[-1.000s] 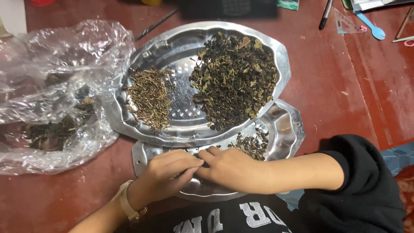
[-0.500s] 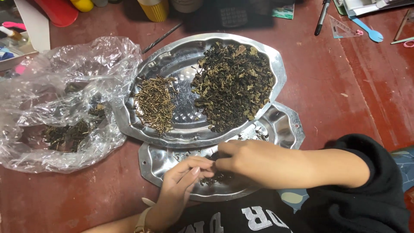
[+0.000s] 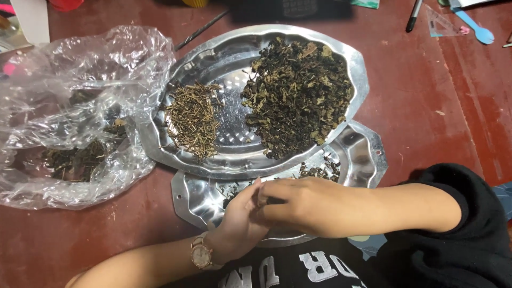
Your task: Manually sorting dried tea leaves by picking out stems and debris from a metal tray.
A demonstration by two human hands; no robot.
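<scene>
Head view looks down on a dark red table. Both hands meet over the lower shiny metal tray, which sits at the near edge of the table. The left hand comes up from the near edge with a gold wrist watch on it. The right hand lies across from the right side, and its black sleeve fills the near right corner. The fingers of both hands press together at one spot. Something small and dark shows between them, but I cannot tell what it is or if they really pinch it. The hands hide most of the lower tray, and the person's black shirt covers its near rim.

A few dark dried leaf bits lie in the lower tray, just past the right hand. The big oval shiny metal tray rests partly on top of it, near the middle of the table. It holds a big pile of dark dried leaves on its right side and a small pile of thin brown stems on its left side.

A crumpled clear plastic bag lies at the left edge, touching the big tray. Some dark leaves are inside it, hard to see through the folds. At the far right corner lie a blue plastic spoon and a black pen, both cut off by the frame.
</scene>
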